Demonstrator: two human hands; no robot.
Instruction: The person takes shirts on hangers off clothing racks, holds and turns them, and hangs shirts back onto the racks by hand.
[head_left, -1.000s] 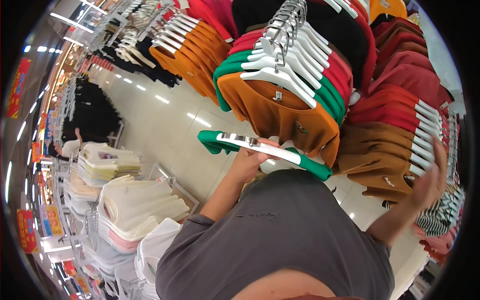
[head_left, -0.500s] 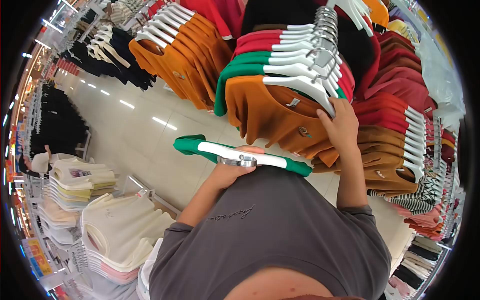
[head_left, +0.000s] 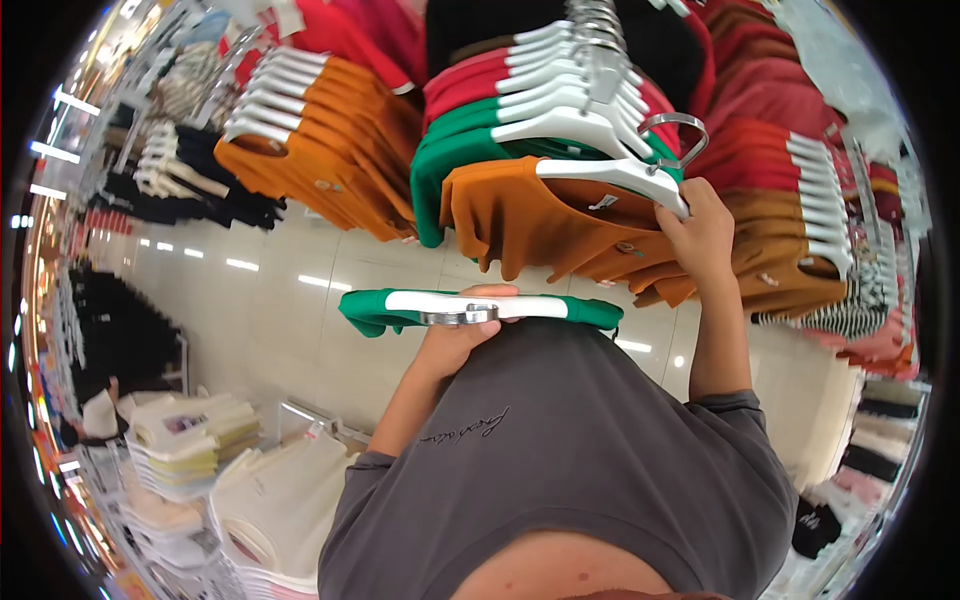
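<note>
My left hand (head_left: 462,335) is closed around the middle of a white hanger (head_left: 535,305), just below its metal hook, close to my grey shirt. A green garment (head_left: 370,312) hangs on that hanger and shows at both ends. My right hand (head_left: 702,235) grips the right end of another white hanger (head_left: 605,174), which carries an orange-brown top (head_left: 520,210). This hanger's hook (head_left: 690,135) stands apart from the row of hooks behind it. Behind the orange top hang green tops (head_left: 430,180) and red ones on white hangers.
More orange tops (head_left: 340,140) hang at the upper left, and red and brown tops (head_left: 755,170) at the right. Cream tops (head_left: 285,490) fill a rack at the lower left. Tiled floor (head_left: 260,310) lies between the racks.
My right hand has pulled the orange top's hanger away from the row, and its hook has come off the rail. My left hand keeps the green garment's hanger. The view has shifted slightly.
</note>
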